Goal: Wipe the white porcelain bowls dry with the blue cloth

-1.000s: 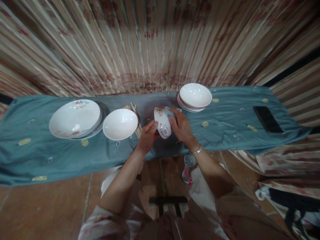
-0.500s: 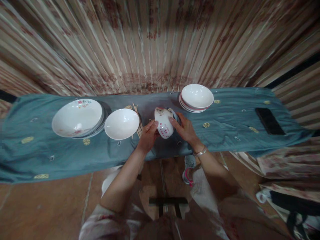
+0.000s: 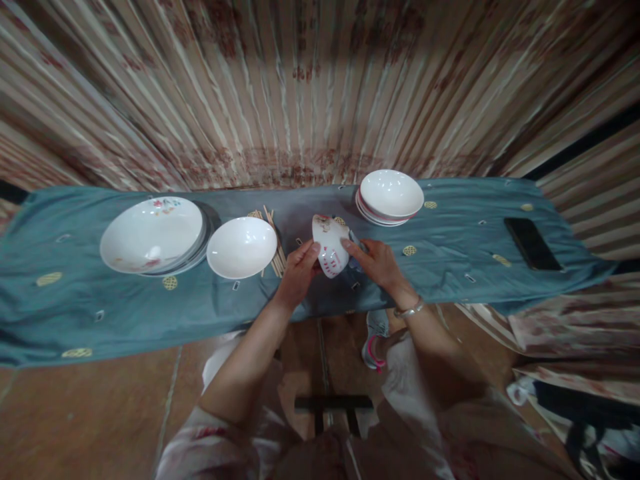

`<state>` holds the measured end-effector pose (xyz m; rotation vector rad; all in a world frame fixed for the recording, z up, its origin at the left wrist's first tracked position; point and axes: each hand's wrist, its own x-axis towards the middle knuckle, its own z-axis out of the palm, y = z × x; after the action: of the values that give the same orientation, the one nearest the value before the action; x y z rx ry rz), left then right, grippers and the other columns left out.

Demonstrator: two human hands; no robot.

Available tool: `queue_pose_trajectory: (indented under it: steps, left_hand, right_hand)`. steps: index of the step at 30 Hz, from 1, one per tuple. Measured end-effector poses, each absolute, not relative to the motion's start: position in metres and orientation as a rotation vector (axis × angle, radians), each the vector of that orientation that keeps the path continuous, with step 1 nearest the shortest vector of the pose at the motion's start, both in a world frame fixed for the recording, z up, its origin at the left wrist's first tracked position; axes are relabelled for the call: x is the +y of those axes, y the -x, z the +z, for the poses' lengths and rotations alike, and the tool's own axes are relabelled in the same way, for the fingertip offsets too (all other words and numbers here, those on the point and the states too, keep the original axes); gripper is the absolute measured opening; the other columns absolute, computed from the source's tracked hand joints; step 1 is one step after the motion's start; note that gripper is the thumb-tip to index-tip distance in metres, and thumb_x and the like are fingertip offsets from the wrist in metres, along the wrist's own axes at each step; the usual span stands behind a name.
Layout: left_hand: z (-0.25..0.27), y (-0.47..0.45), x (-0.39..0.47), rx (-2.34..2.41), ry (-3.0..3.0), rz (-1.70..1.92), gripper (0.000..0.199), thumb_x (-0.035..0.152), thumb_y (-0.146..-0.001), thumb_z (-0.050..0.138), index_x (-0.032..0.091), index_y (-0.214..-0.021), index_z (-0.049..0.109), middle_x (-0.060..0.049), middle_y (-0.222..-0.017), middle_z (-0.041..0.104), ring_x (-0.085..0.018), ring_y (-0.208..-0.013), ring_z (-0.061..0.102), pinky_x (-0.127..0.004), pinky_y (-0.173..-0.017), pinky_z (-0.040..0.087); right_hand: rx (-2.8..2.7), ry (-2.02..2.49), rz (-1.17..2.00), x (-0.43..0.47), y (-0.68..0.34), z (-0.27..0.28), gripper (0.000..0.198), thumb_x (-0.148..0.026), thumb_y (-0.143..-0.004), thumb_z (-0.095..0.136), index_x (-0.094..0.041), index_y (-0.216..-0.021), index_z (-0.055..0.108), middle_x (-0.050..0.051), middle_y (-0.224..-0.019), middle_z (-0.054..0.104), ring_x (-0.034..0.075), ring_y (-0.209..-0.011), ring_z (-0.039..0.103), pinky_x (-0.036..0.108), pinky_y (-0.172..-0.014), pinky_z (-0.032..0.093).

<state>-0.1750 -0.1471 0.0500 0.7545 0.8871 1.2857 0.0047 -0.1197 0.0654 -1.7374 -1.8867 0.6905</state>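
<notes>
A white bowl [image 3: 330, 248] with pink print and a brown floral pattern is held tilted on its side above the middle of the table. My left hand [image 3: 296, 272] grips its left edge, thumb on the outside. At the opposite edge, my right hand [image 3: 379, 264] is closed, its thumb against the bowl. Between that hand and the bowl shows a grey-blue cloth [image 3: 355, 249], bunched under the fingers. Most of the right fingers and the bowl's inside are hidden. To the left of my left hand lie several wooden chopsticks [image 3: 279, 253].
A single white bowl [image 3: 242, 248] sits beside the chopsticks, partly over them. Stacked large plates [image 3: 153, 237] stand at the left and stacked bowls [image 3: 391, 194] at the back right. A black phone [image 3: 532, 244] lies right on the teal tablecloth [image 3: 450, 267]. A pleated curtain [image 3: 300, 100] hangs behind.
The right hand has shifted slightly down and right along the bowl, and less of the cloth shows above it. The bowl stays in the left hand. The whole view has moved a little.
</notes>
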Motion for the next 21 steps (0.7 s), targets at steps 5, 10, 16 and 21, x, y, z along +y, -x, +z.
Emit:
queue_pose_trajectory:
  steps: [5,10,16,21]
  left_hand:
    - [0.051,0.172,-0.149,0.923,-0.8,1.258,0.041,0.054,-0.075,0.074,0.017,-0.092,0.07,-0.005,-0.089,0.075,-0.024,-0.094,0.071,-0.032,-0.076,0.059]
    - [0.049,0.167,-0.15,0.947,-0.834,1.251,0.046,0.056,-0.075,0.073,0.016,-0.099,0.071,-0.007,-0.091,0.075,-0.025,-0.093,0.071,-0.033,-0.075,0.059]
    - [0.05,0.162,-0.155,0.957,-0.988,1.244,0.046,0.057,-0.083,0.065,0.017,-0.105,0.073,-0.008,-0.098,0.075,-0.022,-0.087,0.069,-0.031,-0.074,0.057]
    - [0.05,0.161,-0.157,1.07,-1.168,1.261,0.036,0.048,-0.09,0.058,0.017,-0.099,0.074,-0.006,-0.089,0.073,-0.02,-0.081,0.065,-0.031,-0.08,0.053]
  right_hand:
    - [-1.874,1.698,0.686,-0.122,-0.008,0.064,0.072,-0.087,-0.082,0.039,-0.023,-0.048,0.039,-0.004,-0.046,0.036,0.01,-0.048,0.033,0.028,-0.051,0.025]
    - [-1.833,1.665,0.72,-0.124,-0.012,0.063,0.078,-0.094,-0.075,0.035,-0.022,-0.045,0.035,-0.004,-0.045,0.03,0.008,-0.048,0.028,0.027,-0.048,0.022]
    - [-1.78,1.681,0.825,-0.124,-0.016,0.06,0.075,-0.091,-0.075,0.041,-0.023,-0.044,0.032,-0.005,-0.048,0.025,0.009,-0.051,0.025,0.027,-0.047,0.021]
    - [-1.729,1.63,0.868,-0.127,-0.012,0.057,0.072,-0.088,-0.077,0.041,-0.023,-0.047,0.032,-0.005,-0.05,0.026,0.008,-0.052,0.026,0.026,-0.047,0.022]
